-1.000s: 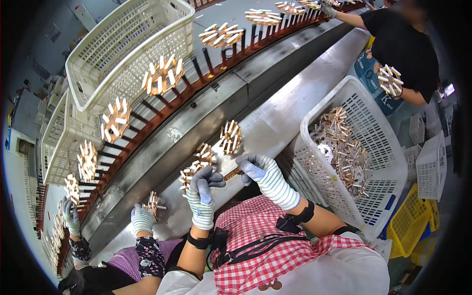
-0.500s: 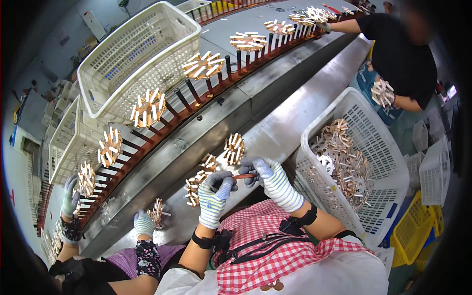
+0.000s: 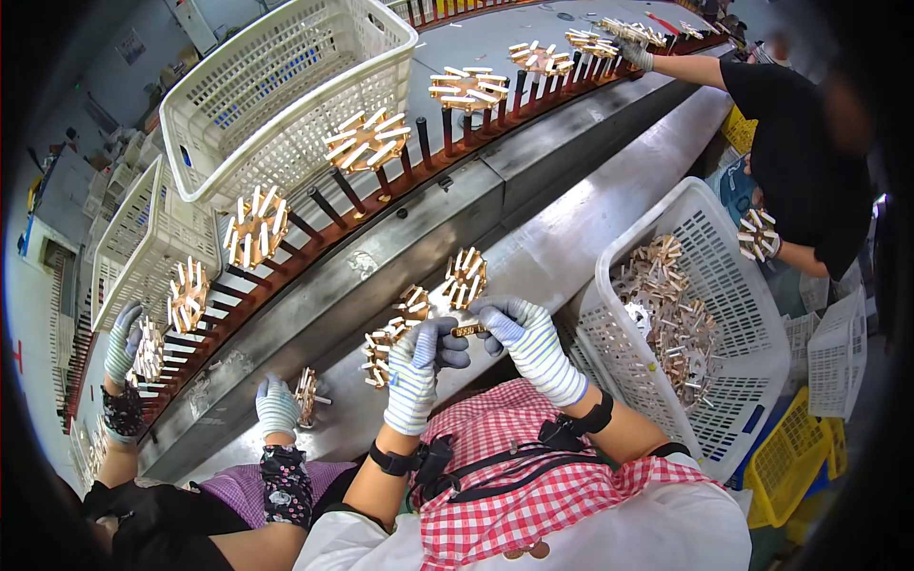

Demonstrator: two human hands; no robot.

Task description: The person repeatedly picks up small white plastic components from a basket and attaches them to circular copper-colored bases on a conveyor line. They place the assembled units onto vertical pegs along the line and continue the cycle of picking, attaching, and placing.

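Both my hands wear striped gloves with grey fingers. Between their fingertips, above the metal ledge, they hold a short brown-gold bar (image 3: 467, 330) with dark marks on its face. My left hand (image 3: 416, 371) is closed on its left end, and my right hand (image 3: 529, 347) pinches the right end. Just beyond my fingers lies a copper-coloured disc (image 3: 466, 278) set with white sticks. Similar discs, one a stick-studded disc (image 3: 379, 353), lie left of it on the ledge, partly hidden by my left hand.
A curved conveyor (image 3: 357, 217) with dark upright pegs carries several discs. White crates (image 3: 190, 181) stand beyond it. At right, a white basket (image 3: 738, 400) holds piled discs. Co-workers' gloved hands work at left (image 3: 276, 407) and far right (image 3: 636, 54). A yellow crate (image 3: 785, 466) sits lower right.
The bar has turned in my fingers, now showing a wider, marked face. The discs on the conveyor have shifted toward the lower left. The far-right co-worker's lower hand, with its disc, has moved down.
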